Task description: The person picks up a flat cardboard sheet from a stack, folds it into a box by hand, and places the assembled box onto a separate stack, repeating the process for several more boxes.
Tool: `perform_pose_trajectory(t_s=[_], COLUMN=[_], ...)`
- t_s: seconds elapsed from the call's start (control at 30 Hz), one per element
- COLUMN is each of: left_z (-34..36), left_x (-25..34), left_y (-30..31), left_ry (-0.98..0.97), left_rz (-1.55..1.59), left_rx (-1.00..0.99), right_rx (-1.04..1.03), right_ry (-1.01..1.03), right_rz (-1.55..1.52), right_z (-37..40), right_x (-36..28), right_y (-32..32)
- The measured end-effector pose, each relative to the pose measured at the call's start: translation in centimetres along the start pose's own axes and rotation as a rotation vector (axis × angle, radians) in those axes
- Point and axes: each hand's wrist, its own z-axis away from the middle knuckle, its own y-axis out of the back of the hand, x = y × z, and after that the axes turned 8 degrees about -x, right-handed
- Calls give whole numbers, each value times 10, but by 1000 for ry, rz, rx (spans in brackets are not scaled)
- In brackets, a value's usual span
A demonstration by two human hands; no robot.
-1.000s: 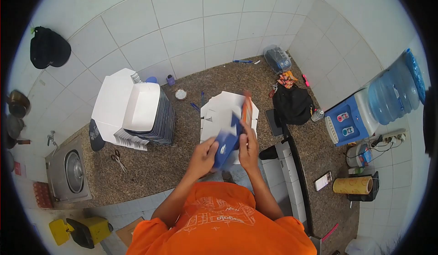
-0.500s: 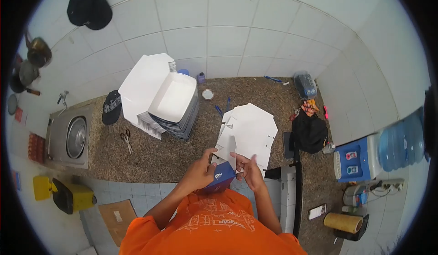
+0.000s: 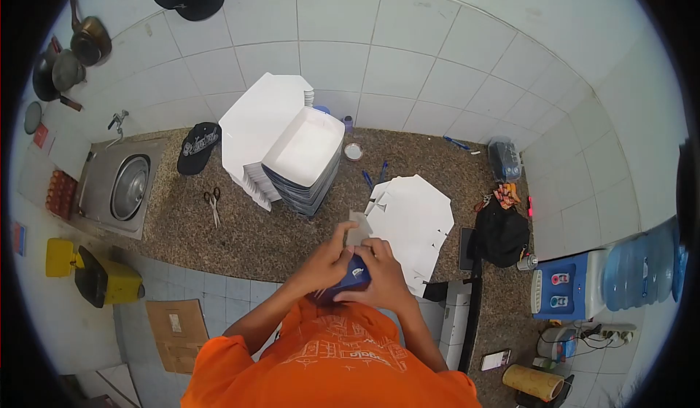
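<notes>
Close against the orange shirt, a blue cardboard box [image 3: 355, 271] with a white print is held between both hands. My left hand [image 3: 327, 262] grips its left side, fingers bent at the upper edge. On the other side my right hand [image 3: 383, 271] wraps round the box, its fingertips meeting the left hand near the top. A pale flap [image 3: 359, 227] sticks up beyond the fingers. Just past the hands lies a pile of flat white cardboard blanks [image 3: 412, 222]. Farther left stands a stack of nested folded boxes [image 3: 306, 149], white inside and blue outside, beside a stack of white blanks [image 3: 255, 131].
Scissors [image 3: 213, 205] and a black cap [image 3: 198, 148] lie left on the granite counter [image 3: 255, 236], near the sink [image 3: 120, 189]. At right are a black bag [image 3: 502, 233], a water dispenser [image 3: 572, 284] and a phone [image 3: 496, 360]. Blue pens [image 3: 375, 175] lie behind the blanks.
My right hand has gone from spread fingers to closing round the blue box. The raised flap has tilted and sits lower. The view has shifted, so the counter things appear farther right.
</notes>
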Motion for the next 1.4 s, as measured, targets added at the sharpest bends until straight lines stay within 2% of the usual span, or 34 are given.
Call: perform_pose_trajectory(t_s=[0.07, 0.1, 0.17, 0.2, 0.23, 0.3, 0.33, 0.37, 0.4, 0.43, 0.5, 0.57, 0.6, 0.63, 0.7, 0.73, 0.77, 0.8, 0.83, 0.9, 0.97, 1.0, 1.03, 1.1, 1.13, 1.2, 1.23, 1.3, 1.33, 1.37, 1.4], left_z=[-9, -10, -3, 5, 11, 22, 25, 28, 29, 29, 31, 32, 32, 32, 32, 36, 36, 38, 39, 43, 44, 42, 41, 37, 37, 37, 37, 35, 34, 33, 32], left_x=[-17, -24, -40, -35, -32, -32, -34, -37, -38, -39, -37, -31, -27, -24, -22, -25, -26, -19, -27, -48, -54, -55, -58, -59, -61, -51, -43, -25, -23, -21, -17], left_y=[10, 24, 60, 76, 77, 74, 71, 67, 62, 59, 53, 45, 40, 33, 17, 8, 6, 10, 4, -16, -25, -27, -28, -28, -26, -12, -6, 7, 8, 6, 2], left_ry=[-21, -25, -148, -22, -26, -174, -176, -170, -162, -153, -80, -5, -52, -98, -73, -11, 52, 224, 227, 366, 403, 431, 429, 378, 377, 364, 368, 263, 186, 183, 146], left_rz=[470, 468, 1106, 1302, 1302, 1294, 1295, 1045, 796, 547, 497, 443, 342, 241, 198, 383, 567, 664, 662, 899, 937, 971, 969, 935, 940, 903, 905, 677, 693, 692, 722], left_rx=[-209, -209, -685, -751, -742, -559, -552, -501, -449, -395, -384, -375, -464, -553, -636, -646, -648, -685, -685, -597, -561, -524, -526, -384, -382, -292, -290, -282, -251, -255, -215], right_rx=[-33, -67, 5, 73, 173, 333, 380, 428, 424, 357, 283, 418, 387, 386, -18, -77, -68, -55, -44, -113, -582, -680, -677, -513, -518, 19, 16, -131, -179, -176, -85], right_ry=[35, 68, 33, -4, -74, -252, -342, -434, -435, -432, -427, -295, -193, -197, -26, 6, 8, 19, 29, 39, 23, -8, -9, -29, -30, -205, -207, -41, -48, -49, -18], right_rz=[83, 169, 53, -68, -238, -540, -588, -635, -635, -573, -507, 132, 108, 108, -563, -675, -674, -751, -831, -764, -550, -475, -473, -448, -447, -365, -368, -414, -507, -504, -548], right_z=[-1, -1, 10, 16, 22, 37, 43, 44, 47, 48, 44, 30, 20, 14, 4, -1, -1, -1, -1, -14, -20, -20, -19, -18, -17, -17, -16, -16, -15, -15, -16], right_x=[-5, -4, 19, 31, 41, 64, 78, 83, 88, 92, 89, 85, 75, 69, 53, 39, 39, 40, 39, 31, 37, 43, 41, 30, 24, 14, 15, 22, 25, 22, 19], right_y=[8, 12, 15, 17, 21, 18, 6, -1, -7, -13, -13, -7, 5, 9, 9, 14, 15, 15, 14, 24, 36, 40, 41, 42, 38, 28, 26, 22, 15, 12, 9])
